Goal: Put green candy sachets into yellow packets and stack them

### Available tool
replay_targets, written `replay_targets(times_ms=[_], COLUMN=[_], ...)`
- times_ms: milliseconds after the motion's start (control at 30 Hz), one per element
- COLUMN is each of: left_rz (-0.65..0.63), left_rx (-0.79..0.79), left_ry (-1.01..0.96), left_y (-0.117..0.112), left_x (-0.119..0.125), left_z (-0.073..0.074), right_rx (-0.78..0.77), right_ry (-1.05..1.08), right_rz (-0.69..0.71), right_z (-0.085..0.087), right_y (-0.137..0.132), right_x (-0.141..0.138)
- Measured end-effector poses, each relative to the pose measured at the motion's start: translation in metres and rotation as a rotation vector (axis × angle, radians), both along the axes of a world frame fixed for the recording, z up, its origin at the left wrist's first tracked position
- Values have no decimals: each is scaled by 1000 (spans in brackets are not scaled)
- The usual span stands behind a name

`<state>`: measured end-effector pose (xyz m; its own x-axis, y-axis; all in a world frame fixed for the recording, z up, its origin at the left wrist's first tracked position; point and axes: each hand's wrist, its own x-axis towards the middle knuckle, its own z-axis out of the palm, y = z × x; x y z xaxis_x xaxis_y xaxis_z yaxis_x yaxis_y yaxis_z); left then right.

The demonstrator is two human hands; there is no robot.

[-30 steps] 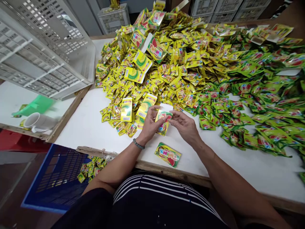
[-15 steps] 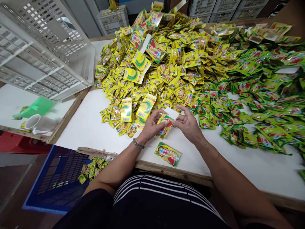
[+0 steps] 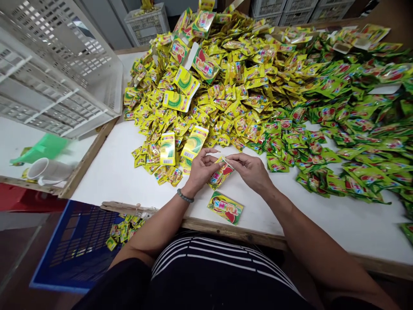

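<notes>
My left hand (image 3: 203, 168) is closed around the side of a small printed candy box (image 3: 221, 175), held just above the white tabletop. My right hand (image 3: 250, 170) pinches the box's upper end, where the flap is folded over. Nearer my body a second candy box (image 3: 225, 208) lies flat on the table, its printed face up. Beyond my hands, yellow sachets (image 3: 238, 99) are heaped up, and green sachets (image 3: 335, 125) spread to the right. Several open cartons lie on the heap, among them a yellow carton (image 3: 167, 148) left of my left hand.
A white plastic crate (image 3: 64, 69) stands tilted at the left. Below it are a white cup (image 3: 48, 169) and a green scoop-like piece (image 3: 45, 147). A blue basket (image 3: 64, 245) holding sachets sits under the wooden table edge (image 3: 238, 232). More crates (image 3: 146, 23) stand behind.
The white flap that stood up from the held box is now folded down at its end. My right hand has moved in and its fingers have closed on that end.
</notes>
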<state>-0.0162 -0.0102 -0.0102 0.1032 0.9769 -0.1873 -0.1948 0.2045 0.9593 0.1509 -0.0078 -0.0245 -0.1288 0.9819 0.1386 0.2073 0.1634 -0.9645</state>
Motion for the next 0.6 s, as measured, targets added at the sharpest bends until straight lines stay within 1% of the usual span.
replay_targets(times_ms=[67,100,167,267,333,433,500,600], left_rz=[7,9,-3,-51,-71,-63,-48,-25], left_rx=[-8,-11,-23,-40,-31,-3,-2,-20], left_ry=[13,15,13,2,-5,-14,-23,-46], left_y=[0,0,1,1,2,1,1,0], left_x=[1,1,1,1,0,-2,-3,-4], left_z=[-1,0,1,2,3,2,1,1], right_rx=[65,68,-7,-197,-243,-217,-176,-27], right_ry=[-58,-66,-7,158,195,179,169,83], right_rz=[-26,-44,-66,-22,6,32,74,89], right_z=[-1,-1,-2,-5,-7,-6,-3,1], right_y=[0,0,2,6,8,7,4,-4], right_x=[0,0,2,7,10,13,12,7])
